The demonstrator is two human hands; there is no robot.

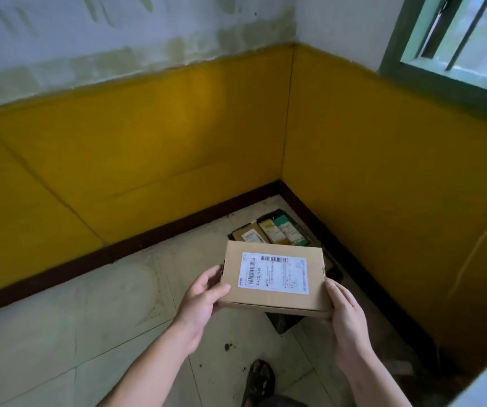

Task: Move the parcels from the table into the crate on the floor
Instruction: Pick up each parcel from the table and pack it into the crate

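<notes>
Plain room corner: yellow-painted walls, tiled floor, barred window.

Bare left grip and right grip, bare left forearm and right forearm; one foot wears a dark strapped sandal.

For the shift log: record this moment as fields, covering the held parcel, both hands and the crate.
held parcel: cardboard box, white label up, above the crate
left hand: grips its left edge, thumb on top
right hand: holds its right near corner
crate: dark, on the floor in the room corner, partly hidden
in crate: several parcels at far end
</notes>
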